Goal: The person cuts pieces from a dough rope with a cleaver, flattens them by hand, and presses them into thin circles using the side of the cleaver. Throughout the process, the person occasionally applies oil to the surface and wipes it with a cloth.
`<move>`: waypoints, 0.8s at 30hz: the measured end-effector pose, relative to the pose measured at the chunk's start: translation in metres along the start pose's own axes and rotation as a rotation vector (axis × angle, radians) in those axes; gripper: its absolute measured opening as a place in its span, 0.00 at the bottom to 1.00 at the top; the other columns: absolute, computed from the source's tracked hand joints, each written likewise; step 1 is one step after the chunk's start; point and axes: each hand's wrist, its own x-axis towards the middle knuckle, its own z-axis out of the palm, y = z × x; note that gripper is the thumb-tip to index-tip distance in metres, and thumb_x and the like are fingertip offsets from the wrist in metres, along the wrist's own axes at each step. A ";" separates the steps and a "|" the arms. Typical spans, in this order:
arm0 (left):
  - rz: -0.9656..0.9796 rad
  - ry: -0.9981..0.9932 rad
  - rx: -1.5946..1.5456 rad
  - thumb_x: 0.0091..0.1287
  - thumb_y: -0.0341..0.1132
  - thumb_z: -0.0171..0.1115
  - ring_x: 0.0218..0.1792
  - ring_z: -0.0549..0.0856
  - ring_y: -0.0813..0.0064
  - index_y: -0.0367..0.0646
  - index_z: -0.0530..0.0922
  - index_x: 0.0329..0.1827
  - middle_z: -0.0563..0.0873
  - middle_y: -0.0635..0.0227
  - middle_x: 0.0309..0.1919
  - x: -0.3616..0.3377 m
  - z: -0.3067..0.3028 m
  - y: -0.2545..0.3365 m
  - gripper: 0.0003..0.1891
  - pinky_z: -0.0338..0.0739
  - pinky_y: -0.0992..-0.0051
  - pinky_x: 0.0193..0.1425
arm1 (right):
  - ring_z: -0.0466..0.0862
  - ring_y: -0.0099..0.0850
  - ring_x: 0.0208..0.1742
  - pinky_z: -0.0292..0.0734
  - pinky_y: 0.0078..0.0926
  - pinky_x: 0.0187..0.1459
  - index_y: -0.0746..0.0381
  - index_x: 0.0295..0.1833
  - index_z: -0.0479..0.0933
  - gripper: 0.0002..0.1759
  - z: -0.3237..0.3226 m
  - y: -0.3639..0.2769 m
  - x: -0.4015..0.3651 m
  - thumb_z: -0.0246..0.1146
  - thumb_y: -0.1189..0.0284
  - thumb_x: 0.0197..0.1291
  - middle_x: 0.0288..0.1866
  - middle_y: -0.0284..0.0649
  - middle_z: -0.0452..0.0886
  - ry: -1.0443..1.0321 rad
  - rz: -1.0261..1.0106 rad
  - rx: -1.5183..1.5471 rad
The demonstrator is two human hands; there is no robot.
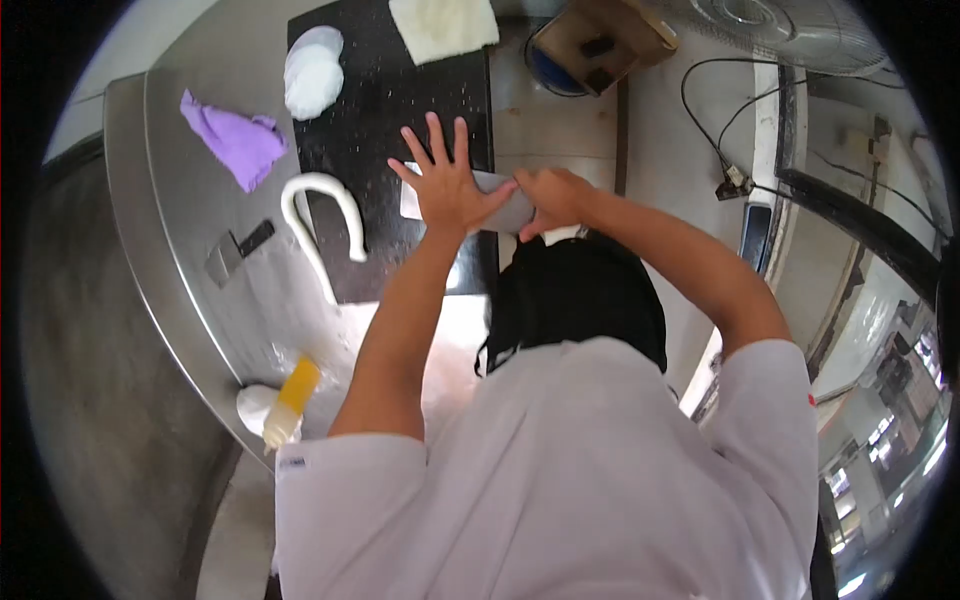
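Handwork on a black board (385,105), seemingly at a pressing step. At 12 o'clock in the view: left hand (448,197) spread flat over a broad metal blade (513,214), fingers extended, grasping nothing; right hand (555,197) with fingers clasped round the blade's 3 o'clock end. Underneath: impossible to tell. From the blade, white dough rope (318,181) at 9 o'clock, dough lump (314,82) at 10. Needed next, by all appearances: even weight, level blade.

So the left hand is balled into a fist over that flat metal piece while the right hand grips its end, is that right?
Not quite: the left hand isn't a fist. The head view shows it spread wide open over the flat metal piece, while the right hand grips its end.
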 end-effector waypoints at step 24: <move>-0.028 0.081 -0.003 0.49 0.81 0.63 0.83 0.41 0.32 0.50 0.53 0.86 0.47 0.47 0.85 0.020 0.005 -0.004 0.66 0.37 0.16 0.69 | 0.86 0.58 0.53 0.82 0.48 0.53 0.71 0.58 0.70 0.50 -0.032 0.017 0.028 0.85 0.50 0.38 0.49 0.63 0.84 -0.131 -0.065 0.029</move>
